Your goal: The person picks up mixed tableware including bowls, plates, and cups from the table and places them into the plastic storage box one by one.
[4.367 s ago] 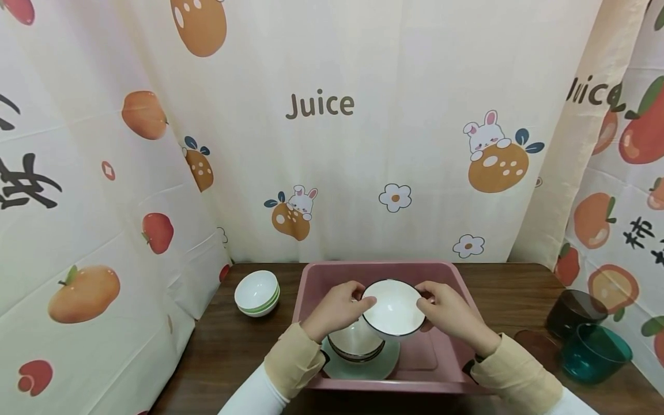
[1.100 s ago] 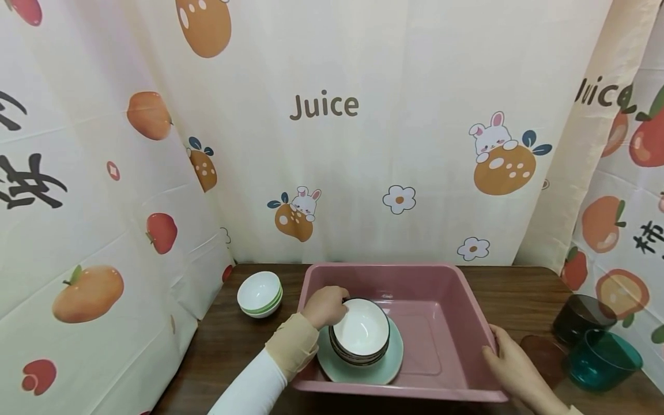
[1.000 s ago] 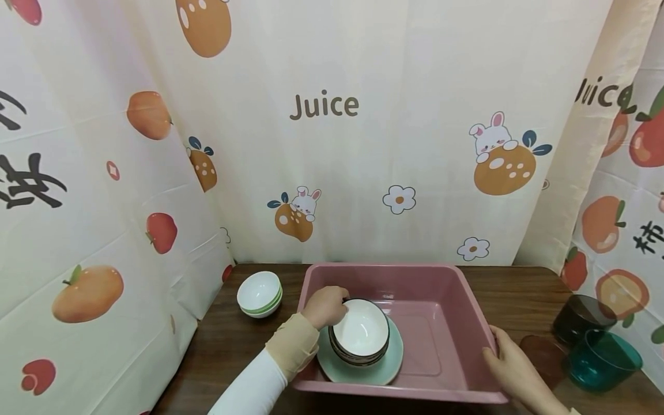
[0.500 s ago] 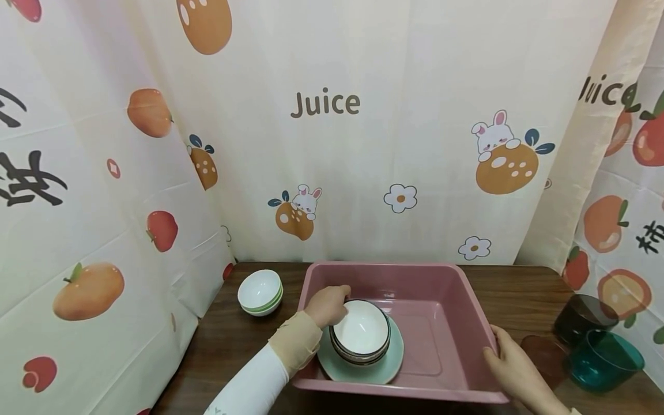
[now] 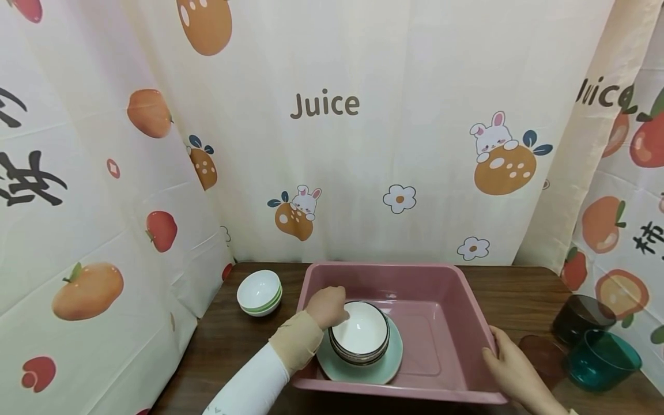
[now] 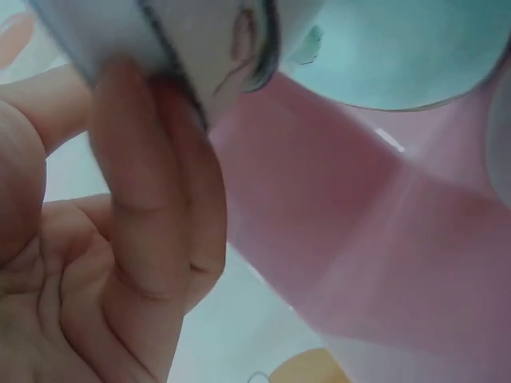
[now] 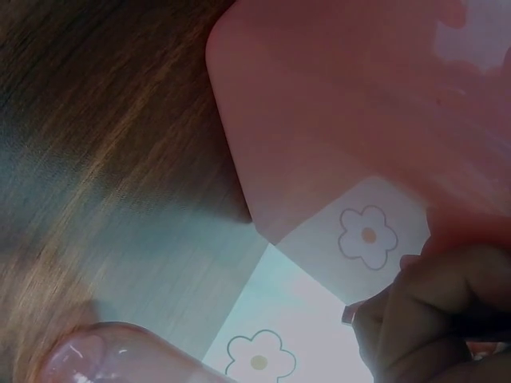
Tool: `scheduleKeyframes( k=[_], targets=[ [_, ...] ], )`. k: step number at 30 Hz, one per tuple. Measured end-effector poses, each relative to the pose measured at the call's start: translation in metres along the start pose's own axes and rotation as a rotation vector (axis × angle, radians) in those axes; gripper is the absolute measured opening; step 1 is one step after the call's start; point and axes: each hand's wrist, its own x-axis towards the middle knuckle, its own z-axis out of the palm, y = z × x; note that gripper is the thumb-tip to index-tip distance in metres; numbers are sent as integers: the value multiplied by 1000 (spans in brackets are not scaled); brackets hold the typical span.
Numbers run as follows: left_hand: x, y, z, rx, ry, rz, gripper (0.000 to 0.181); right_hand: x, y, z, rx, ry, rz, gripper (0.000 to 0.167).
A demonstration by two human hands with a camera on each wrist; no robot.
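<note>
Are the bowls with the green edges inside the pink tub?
No, the green-edged bowls sit on the wooden table, beside the pink tub.

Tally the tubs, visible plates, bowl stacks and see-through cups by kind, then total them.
Pink tub: 1
Visible plate: 1
Dark-rimmed bowl stack, green-banded bowl stack: 2
Teal cup, dark cup, reddish cup: 3
Total: 7

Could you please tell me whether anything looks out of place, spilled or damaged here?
Nothing stands out. The dark-rimmed bowls are stacked on the plate inside the tub, and no spill or crack shows. The left hand hides part of them.
</note>
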Motion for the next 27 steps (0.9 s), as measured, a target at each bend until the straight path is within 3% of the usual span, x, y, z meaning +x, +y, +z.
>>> scheduleKeyframes(
  k=[3,6,12,14,19,23,27],
  targets=[
    [0,-3,-3,-57,-11,-22,16,0,0,0,12,-3,5,57],
    [-1,-7,-7,-125,-13,-48,21,-1,0,0,32,-24,20,57],
    [-10,-21,-25,-257,40,-76,22,-1,-2,1,57,-48,43,57],
    [-13,-27,-33,-313,83,-88,18,-1,-3,1,56,-44,43,57],
    [-21,-45,-48,-419,257,-101,20,-1,-2,1,50,-35,42,57],
    [-28,-61,-55,-496,375,-110,28,-1,-1,0,51,-30,42,58],
    [-34,-79,-58,-568,451,-132,35,-1,0,0,59,-21,39,57]
  ],
)
